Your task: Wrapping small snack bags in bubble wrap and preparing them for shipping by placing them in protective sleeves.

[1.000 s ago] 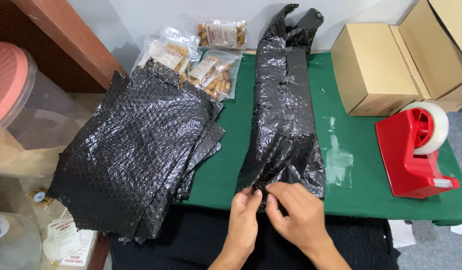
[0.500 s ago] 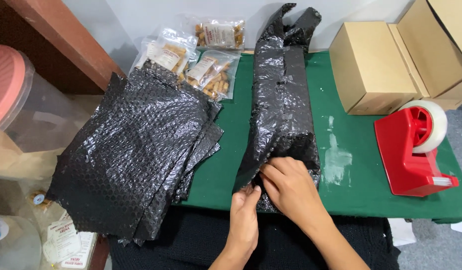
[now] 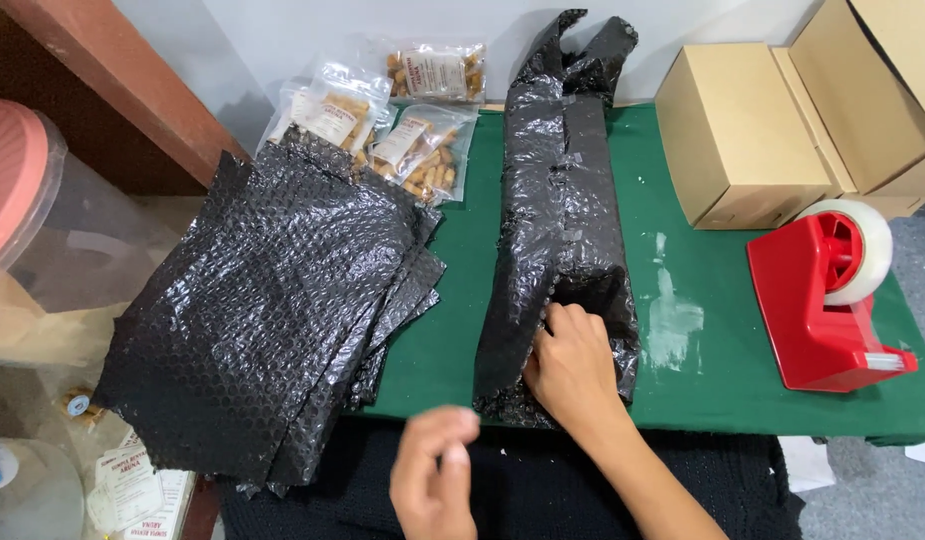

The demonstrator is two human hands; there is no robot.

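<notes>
Pressing black bubble-wrap bundle (image 3: pixel 560 230) with flat right hand (image 3: pixel 572 368), left hand (image 3: pixel 434 478) now withdrawn, loosely curled, empty.

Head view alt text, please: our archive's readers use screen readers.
The right hand presses the near end of a long black bubble-wrap bundle on a green table, while the blurred left hand hovers free. Bubble-wrap sheets lie left, a red tape dispenser right.

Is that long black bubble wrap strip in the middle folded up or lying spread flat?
Folded. The bubble wrap strip is doubled lengthwise into a thick, narrow bundle on the green mat, with the right hand pressing its near end.
</notes>
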